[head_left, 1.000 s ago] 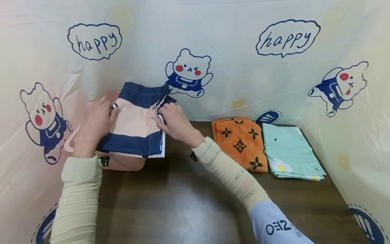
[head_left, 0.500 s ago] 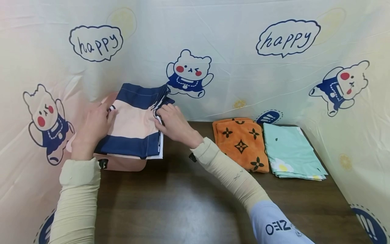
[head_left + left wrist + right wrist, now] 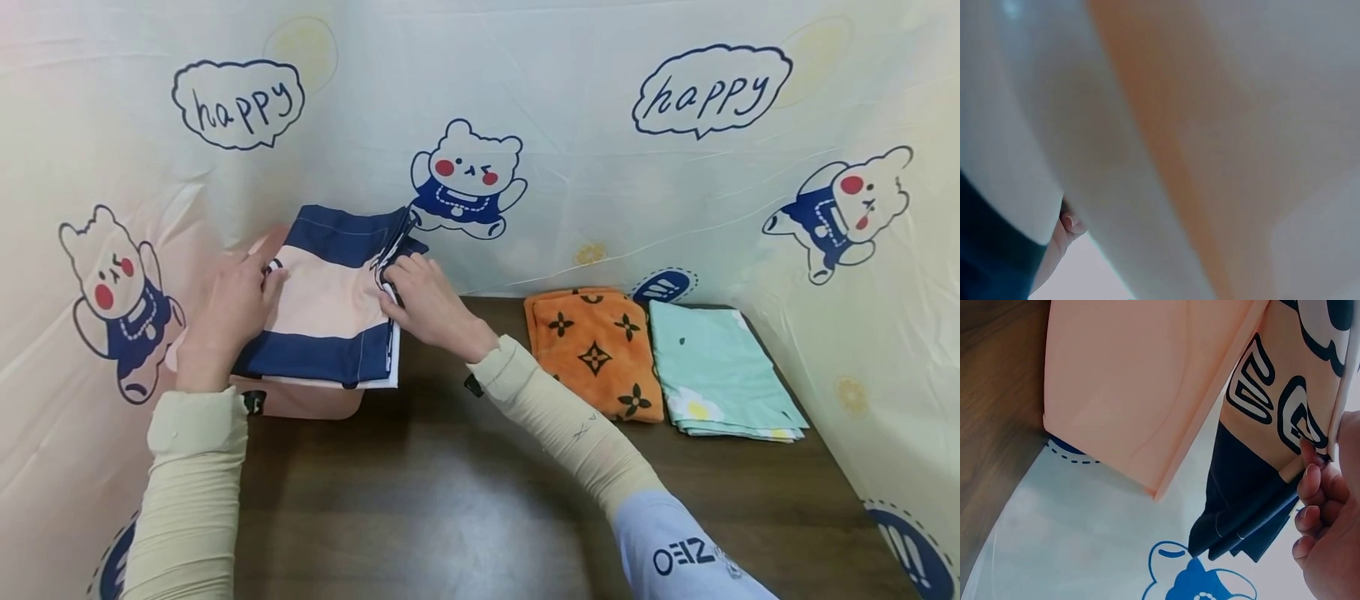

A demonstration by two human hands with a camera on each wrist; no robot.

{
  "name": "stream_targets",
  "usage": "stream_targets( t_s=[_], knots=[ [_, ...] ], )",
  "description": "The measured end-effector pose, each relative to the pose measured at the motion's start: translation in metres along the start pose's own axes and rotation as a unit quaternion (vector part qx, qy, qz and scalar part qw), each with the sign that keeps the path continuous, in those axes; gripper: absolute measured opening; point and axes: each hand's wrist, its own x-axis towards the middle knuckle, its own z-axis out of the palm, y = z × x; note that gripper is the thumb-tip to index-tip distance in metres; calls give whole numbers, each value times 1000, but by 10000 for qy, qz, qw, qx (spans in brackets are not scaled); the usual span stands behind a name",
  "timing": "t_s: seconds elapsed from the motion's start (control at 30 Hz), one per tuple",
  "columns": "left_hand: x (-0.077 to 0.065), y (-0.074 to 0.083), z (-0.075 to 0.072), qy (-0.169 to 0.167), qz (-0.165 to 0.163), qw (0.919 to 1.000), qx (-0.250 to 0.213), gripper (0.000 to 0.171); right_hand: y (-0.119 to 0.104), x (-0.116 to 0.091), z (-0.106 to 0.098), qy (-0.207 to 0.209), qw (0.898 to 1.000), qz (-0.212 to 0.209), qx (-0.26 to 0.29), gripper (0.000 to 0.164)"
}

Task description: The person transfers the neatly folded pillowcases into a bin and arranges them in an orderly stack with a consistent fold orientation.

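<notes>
A folded navy and pale pink cloth (image 3: pixel 322 292) is held over a pink plastic bin (image 3: pixel 318 402) at the left of the table. My left hand (image 3: pixel 232 304) grips its left edge. At the right edge, my right hand (image 3: pixel 435 300) pinches the gathered layers. Seen by the right wrist camera, the fingers of the right hand (image 3: pixel 1329 519) curl onto the cloth (image 3: pixel 1260 444), which has outlined lettering, beside the bin (image 3: pixel 1129 375). The left wrist view is mostly blurred pale surfaces, with part of a hand (image 3: pixel 1060 244) at lower left.
To the right on the brown wooden table (image 3: pixel 450 500) lie a folded orange cloth (image 3: pixel 592 358) with dark motifs and a folded mint-green cloth (image 3: pixel 712 358) with daisies. A printed pale curtain (image 3: pixel 585 125) encloses the back and sides.
Both hands and the navy and pink cloth have shifted slightly left. Their hold on it looks the same.
</notes>
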Motion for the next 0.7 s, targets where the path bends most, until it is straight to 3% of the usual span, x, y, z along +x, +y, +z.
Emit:
stream_targets(
  t_s=[0.47,0.7],
  knots=[
    [2,-5,1,-132,-231,9995,-140,60,-1,7,3,-99,9999,-13,-30,24],
    [4,-8,1,-160,-371,9992,-78,51,-2,10,5,-198,9998,-22,-34,25]
  ],
)
